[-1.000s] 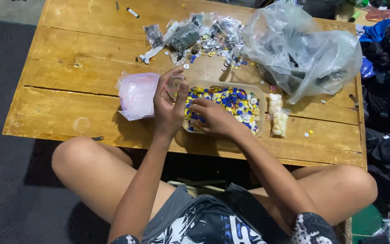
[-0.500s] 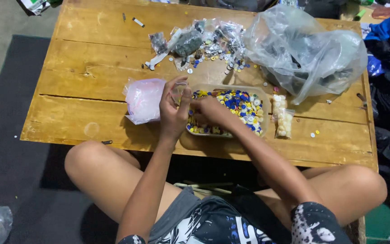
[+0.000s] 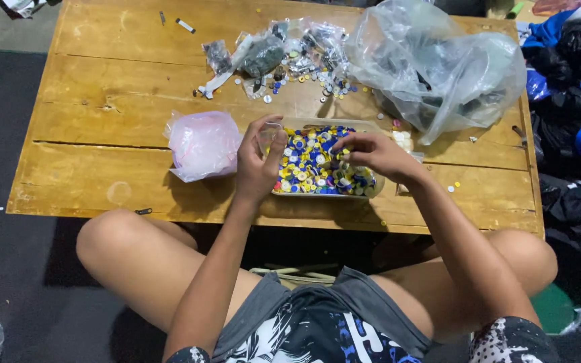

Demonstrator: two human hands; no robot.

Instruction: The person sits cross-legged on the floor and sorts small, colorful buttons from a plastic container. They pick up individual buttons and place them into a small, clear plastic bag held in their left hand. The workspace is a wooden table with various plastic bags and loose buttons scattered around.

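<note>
Head view — both hands (image 3: 258, 158) over tray (image 3: 378, 185)

The counter (image 3: 89, 154) has bare wood along its left side and front left edge, open for hands to pass. The pink bag (image 3: 202, 144) sits just left of the tray (image 3: 364, 190) of buttons, narrowing that side. Behind the tray, scattered small packets (image 3: 263, 57) block the middle, and the large clear bag (image 3: 438, 67) fills the far right corner.
</note>
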